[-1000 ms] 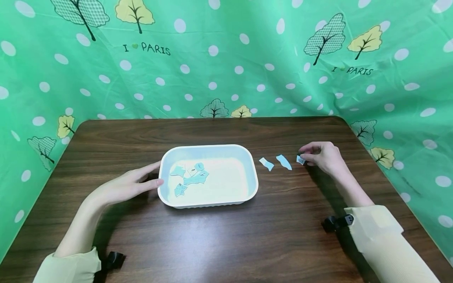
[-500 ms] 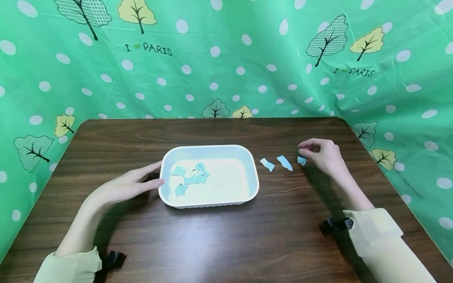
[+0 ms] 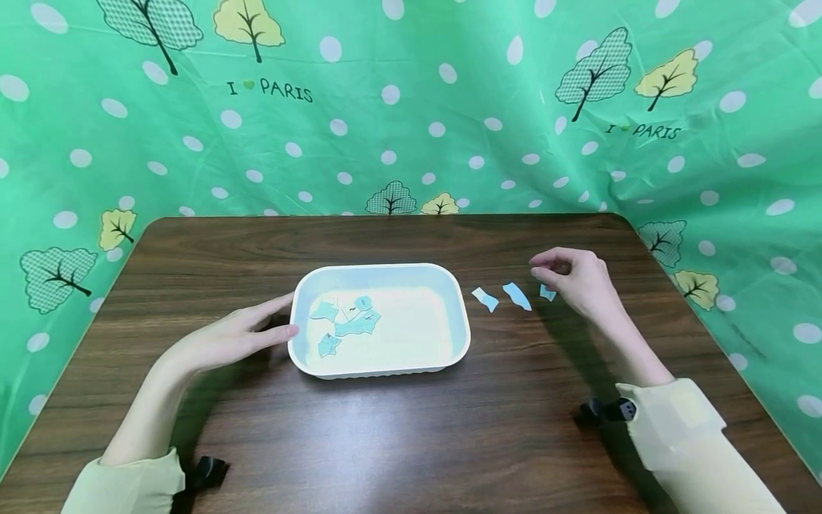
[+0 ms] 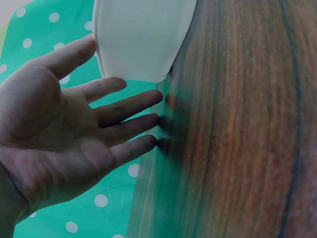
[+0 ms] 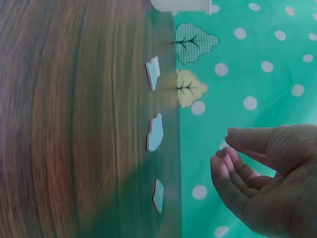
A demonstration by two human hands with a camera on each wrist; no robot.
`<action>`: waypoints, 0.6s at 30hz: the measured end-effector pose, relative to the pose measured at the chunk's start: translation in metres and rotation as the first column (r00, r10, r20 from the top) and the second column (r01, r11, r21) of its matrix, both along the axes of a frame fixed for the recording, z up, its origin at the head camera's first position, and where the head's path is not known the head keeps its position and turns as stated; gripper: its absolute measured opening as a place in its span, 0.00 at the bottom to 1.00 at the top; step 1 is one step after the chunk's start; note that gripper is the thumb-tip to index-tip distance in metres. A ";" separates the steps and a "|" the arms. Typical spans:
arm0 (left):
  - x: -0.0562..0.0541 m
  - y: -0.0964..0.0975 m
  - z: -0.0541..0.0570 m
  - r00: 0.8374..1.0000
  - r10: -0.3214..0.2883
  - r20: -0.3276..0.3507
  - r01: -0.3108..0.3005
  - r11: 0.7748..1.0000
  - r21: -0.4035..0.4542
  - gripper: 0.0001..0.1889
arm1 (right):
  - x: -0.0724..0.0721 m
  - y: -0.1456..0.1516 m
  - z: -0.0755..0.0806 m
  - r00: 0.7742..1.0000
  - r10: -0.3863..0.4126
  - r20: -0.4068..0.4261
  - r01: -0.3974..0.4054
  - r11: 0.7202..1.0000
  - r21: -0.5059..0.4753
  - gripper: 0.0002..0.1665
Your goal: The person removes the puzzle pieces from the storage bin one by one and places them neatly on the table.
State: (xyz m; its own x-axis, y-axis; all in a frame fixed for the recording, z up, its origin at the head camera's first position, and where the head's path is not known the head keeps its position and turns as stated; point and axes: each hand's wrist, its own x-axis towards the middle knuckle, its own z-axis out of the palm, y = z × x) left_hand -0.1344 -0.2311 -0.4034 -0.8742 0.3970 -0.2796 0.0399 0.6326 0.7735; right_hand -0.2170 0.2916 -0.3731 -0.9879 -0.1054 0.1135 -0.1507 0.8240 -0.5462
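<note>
My left hand [image 3: 221, 343] rests at the left end of a white plastic tray [image 3: 417, 325], thumb at its rim. In the left wrist view the fingers of that hand are spread and fairly straight beside the tray wall [image 4: 141, 39]. Several flat, jagged light-blue pieces [image 3: 357, 323] lie in the tray's left half. To its right, three more stand in a row on the table: a near piece [image 3: 484, 299], a middle piece [image 3: 516, 295] and a far-right piece [image 3: 548, 293]. My right hand [image 3: 581, 282] hovers by the far-right piece, fingers loosely curled, thumb apart, holding nothing.
The dark wood-grain table [image 3: 379, 442] carries the tray near its middle. A green polka-dot cloth [image 3: 411, 107] with printed trees hangs behind and at the sides. Black wrist cameras sit at the left cuff [image 3: 208, 472] and right cuff [image 3: 604, 412].
My right hand has let go of the far-right piece, leaving it on the table, then lifted and shifted slightly left. The left hand and tray have stayed in place.
</note>
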 end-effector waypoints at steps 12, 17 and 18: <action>-0.001 0.001 0.000 1.000 -0.002 0.000 0.002 1.000 -0.008 0.38 | 0.002 -0.025 0.005 0.998 0.047 -0.032 -0.048 0.998 -0.048 0.10; -0.001 0.001 0.000 1.000 -0.002 0.002 0.002 1.000 -0.006 0.38 | 0.002 -0.036 0.009 0.996 0.068 -0.053 -0.072 0.995 -0.063 0.09; -0.001 0.001 -0.001 1.000 -0.003 0.001 0.003 1.000 -0.004 0.37 | 0.002 -0.038 0.009 0.996 0.071 -0.055 -0.074 0.995 -0.063 0.09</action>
